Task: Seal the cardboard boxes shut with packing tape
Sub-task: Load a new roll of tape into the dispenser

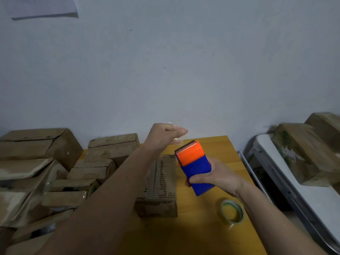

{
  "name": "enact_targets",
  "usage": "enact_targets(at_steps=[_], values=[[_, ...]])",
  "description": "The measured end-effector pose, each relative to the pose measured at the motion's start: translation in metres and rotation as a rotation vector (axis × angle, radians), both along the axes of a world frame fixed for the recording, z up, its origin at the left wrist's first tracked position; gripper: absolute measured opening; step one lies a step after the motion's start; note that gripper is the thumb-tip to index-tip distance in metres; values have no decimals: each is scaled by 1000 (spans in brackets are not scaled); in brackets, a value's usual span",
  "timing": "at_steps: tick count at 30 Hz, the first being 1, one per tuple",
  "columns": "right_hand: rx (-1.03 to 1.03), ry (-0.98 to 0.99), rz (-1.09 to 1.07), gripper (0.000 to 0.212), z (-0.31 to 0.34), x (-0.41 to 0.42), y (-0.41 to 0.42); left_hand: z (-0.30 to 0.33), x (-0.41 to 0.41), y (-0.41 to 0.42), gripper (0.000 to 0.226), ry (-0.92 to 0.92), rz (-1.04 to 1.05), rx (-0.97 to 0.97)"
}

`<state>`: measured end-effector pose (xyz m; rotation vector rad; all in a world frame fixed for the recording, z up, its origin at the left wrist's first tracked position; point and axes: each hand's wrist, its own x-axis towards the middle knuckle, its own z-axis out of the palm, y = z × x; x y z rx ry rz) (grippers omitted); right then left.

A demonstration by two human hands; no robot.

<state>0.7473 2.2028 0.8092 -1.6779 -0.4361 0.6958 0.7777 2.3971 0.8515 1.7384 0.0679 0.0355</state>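
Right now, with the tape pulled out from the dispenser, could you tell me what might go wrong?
The clear tape strip hangs in the air between the left hand and the dispenser held by the right hand, so it may fold and stick to itself. The serrated blade sits close to the left fingers.

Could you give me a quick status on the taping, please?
Right hand holds tape dispenser. Left hand pinches clear tape end, pulled out. Box below, unobstructed.

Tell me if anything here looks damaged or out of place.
The cardboard box on the wooden table is damaged: its top skin is torn away, baring ribbed strips. The boxes piled on the left look crumpled and lie at angles. The loose tape roll near the right arm looks ordinary.
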Motion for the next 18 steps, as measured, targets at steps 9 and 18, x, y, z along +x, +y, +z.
enact_targets(at_steps=[9,18], values=[[16,-54,-170,40,-7,-6,-1,8,-6,-8,43,-36,-125,96],[17,-28,-248,26,-20,-4,-5,7,-5,-19,30,-147,-95,98]])
